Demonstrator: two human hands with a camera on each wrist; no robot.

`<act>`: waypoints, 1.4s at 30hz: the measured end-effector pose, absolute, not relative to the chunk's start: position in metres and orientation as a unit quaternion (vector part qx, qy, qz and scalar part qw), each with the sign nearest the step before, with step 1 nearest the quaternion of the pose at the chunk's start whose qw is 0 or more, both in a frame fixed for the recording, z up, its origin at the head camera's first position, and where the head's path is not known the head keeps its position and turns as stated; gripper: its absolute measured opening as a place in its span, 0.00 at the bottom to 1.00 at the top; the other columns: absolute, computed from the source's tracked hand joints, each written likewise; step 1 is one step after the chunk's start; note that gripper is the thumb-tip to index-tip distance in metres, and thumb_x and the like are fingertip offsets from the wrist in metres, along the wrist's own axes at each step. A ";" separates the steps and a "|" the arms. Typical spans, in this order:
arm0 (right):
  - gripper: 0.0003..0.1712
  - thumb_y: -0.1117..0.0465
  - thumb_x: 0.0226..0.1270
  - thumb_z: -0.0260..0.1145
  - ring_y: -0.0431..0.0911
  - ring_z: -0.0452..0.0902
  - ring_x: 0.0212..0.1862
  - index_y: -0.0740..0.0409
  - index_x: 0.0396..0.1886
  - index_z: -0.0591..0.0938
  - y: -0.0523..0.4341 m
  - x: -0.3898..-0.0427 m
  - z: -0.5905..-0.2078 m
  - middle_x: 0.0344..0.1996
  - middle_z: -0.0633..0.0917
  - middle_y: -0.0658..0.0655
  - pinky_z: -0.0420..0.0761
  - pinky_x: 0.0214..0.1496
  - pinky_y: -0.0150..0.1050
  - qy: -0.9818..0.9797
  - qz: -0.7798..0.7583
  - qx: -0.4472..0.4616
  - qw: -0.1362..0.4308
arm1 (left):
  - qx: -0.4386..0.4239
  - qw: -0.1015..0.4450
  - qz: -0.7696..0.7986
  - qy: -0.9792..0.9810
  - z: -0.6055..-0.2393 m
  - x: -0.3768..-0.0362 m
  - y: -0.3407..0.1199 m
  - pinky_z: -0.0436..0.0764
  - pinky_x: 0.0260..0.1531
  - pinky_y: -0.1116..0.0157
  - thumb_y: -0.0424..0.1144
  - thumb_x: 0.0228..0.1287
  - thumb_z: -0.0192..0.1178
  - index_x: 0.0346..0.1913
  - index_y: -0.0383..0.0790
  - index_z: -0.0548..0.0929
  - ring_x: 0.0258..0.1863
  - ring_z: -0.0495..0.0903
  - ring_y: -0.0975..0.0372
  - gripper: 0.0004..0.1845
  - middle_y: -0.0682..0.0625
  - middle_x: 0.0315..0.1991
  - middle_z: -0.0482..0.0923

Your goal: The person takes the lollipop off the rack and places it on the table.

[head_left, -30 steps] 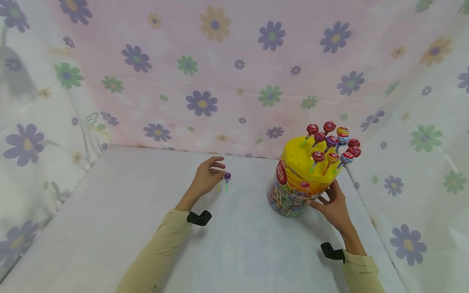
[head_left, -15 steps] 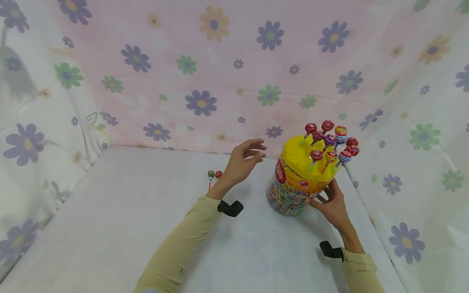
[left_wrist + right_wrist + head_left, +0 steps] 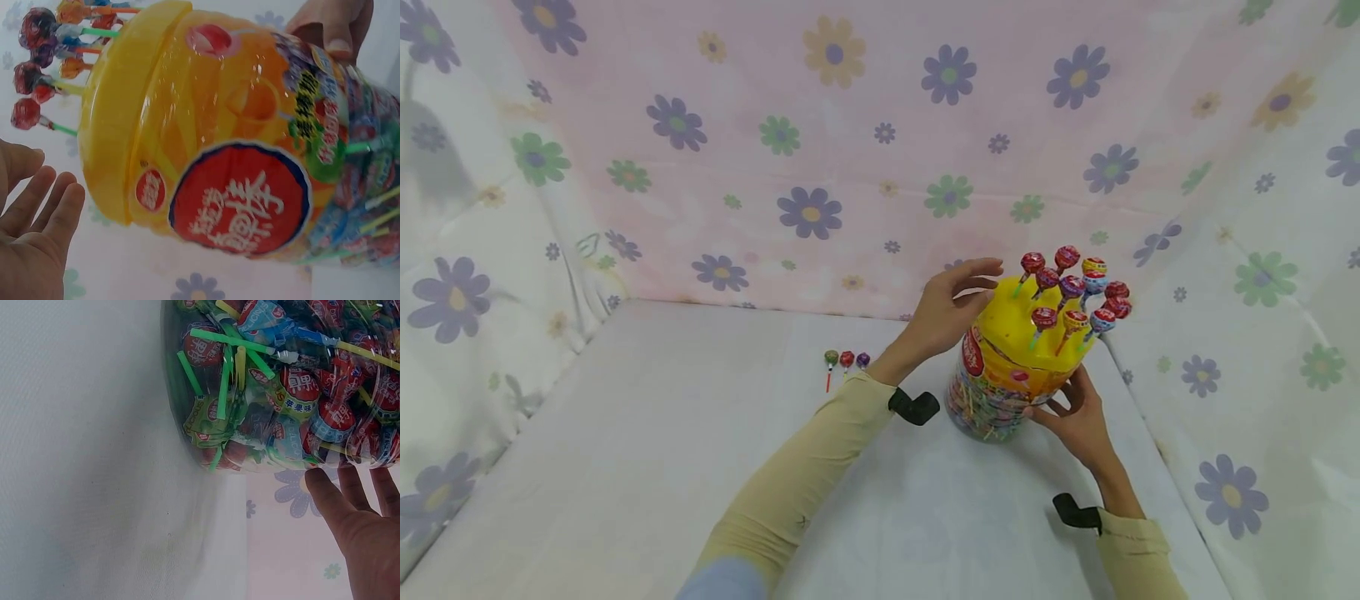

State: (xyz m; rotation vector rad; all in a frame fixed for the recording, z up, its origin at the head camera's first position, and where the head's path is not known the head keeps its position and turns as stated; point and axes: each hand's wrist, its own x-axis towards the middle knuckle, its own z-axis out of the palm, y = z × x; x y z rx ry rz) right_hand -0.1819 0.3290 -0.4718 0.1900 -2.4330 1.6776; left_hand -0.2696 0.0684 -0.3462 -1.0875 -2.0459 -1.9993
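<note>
A large clear candy jar (image 3: 1000,396) full of wrapped lollipops stands on the table's right side, tilted slightly in the head view. Several lollipops (image 3: 1070,289) stick up by their sticks from its yellow lid (image 3: 1011,321). My left hand (image 3: 951,308) is at the lid's left edge. In the left wrist view its fingers are relaxed, with nothing between them, beside the standing lollipops (image 3: 26,114). My right hand (image 3: 1078,429) holds the jar's right side, thumb at the front and fingers partly hidden behind. The right wrist view shows its fingertips against the clear wall (image 3: 250,464).
Three lollipops, green (image 3: 831,357), red (image 3: 847,358) and purple (image 3: 862,360), lie in a row on the white table (image 3: 625,450), partly covered by my left forearm. A flowered cloth (image 3: 865,167) hangs behind and along both sides.
My left hand has moved right, from beside the purple lollipop over to the jar's lid. The three loose lollipops have come into sight behind it. My right hand stays on the jar.
</note>
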 end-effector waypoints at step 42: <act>0.53 0.67 0.65 0.73 0.56 0.65 0.72 0.42 0.82 0.54 0.331 -0.182 -0.472 0.74 0.63 0.60 0.78 0.57 0.24 -0.817 0.569 0.057 0.077 | -0.359 0.137 -0.666 -0.640 -0.320 -0.263 0.095 0.85 0.47 0.70 0.29 0.71 0.62 0.64 0.33 0.78 0.49 0.85 0.57 0.20 0.39 0.53 0.84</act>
